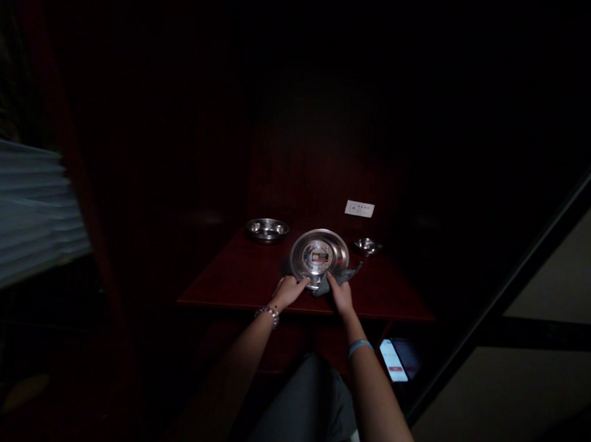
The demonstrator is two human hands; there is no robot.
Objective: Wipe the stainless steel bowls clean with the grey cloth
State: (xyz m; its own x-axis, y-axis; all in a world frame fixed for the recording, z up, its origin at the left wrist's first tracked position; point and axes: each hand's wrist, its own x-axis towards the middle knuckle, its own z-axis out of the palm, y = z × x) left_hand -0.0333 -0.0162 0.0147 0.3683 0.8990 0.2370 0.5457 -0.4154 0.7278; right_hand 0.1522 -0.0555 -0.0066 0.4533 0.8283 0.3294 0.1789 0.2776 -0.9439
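Observation:
A round metal plate (305, 253) with a label at its centre is held tilted up over the dark red desk (221, 286). Closed on the plate's lower left rim is my left hand (288, 291), its thumb on the near face. My right hand (339, 296) grips a grey cloth (346, 275) against the plate's lower right edge. Behind to the left stands a shiny metal bowl (267, 230). A smaller metal bowl (368, 246) sits to the right of the plate.
A white socket panel (359, 209) is on the back wall above the desk. Below the desk's right front edge glows a phone screen (394, 360). Pale ridged material (20, 211) hangs at far left. A dark-framed panel (537, 276) slants along the right side.

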